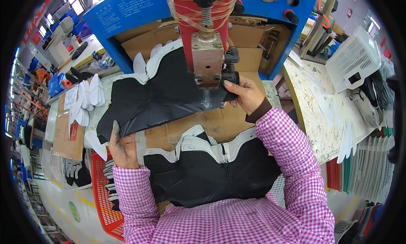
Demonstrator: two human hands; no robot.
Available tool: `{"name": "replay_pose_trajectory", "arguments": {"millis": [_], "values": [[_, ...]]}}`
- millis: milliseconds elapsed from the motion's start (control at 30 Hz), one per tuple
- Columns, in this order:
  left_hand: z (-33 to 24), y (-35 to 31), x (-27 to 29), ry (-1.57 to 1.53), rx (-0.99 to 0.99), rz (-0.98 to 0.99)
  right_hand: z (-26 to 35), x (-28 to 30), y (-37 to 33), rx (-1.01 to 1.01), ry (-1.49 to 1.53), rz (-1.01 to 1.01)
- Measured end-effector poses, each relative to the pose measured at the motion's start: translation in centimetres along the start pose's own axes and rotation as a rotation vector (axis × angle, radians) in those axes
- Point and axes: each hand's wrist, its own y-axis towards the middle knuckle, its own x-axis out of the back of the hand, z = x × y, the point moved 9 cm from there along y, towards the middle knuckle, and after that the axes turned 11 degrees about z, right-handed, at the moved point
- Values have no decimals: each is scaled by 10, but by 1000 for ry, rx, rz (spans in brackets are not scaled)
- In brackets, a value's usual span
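Note:
A wide black sheet of shoe-upper material [165, 87] with a white curved edge lies beneath the metal head [207, 60] of a machine. My left hand [124, 149] pinches its near left edge, thumb on top and fingers underneath. At the other end, my right hand [249, 94] grips the right edge close beside the head, with some fingers hidden below. Pale scuffs or threads mark the black surface just under the head. Closer to my body rests a stack of similar black pieces with white scalloped edges [207, 176].
The machine's blue frame [114, 22] spans the back, lined with cardboard. White tongue-shaped pieces [96, 90] lie at left above a cardboard box [67, 138]. A red basket [103, 197] stands lower left. On the right are a worn white table [313, 113] and a white plastic basket [353, 60].

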Motion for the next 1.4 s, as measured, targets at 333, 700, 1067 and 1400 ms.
{"name": "replay_pose_trajectory", "arguments": {"millis": [333, 700, 1067, 1400], "values": [[22, -26, -13, 123, 226, 69, 6, 43, -66, -92, -177, -204], [155, -25, -86, 46, 682, 324, 44, 99, -207, 90, -215, -626], [81, 41, -43, 248, 359, 205, 13, 85, -91, 114, -177, -386], [99, -6, -45, 164, 439, 247, 17, 90, -136, 68, -95, -482]]}}
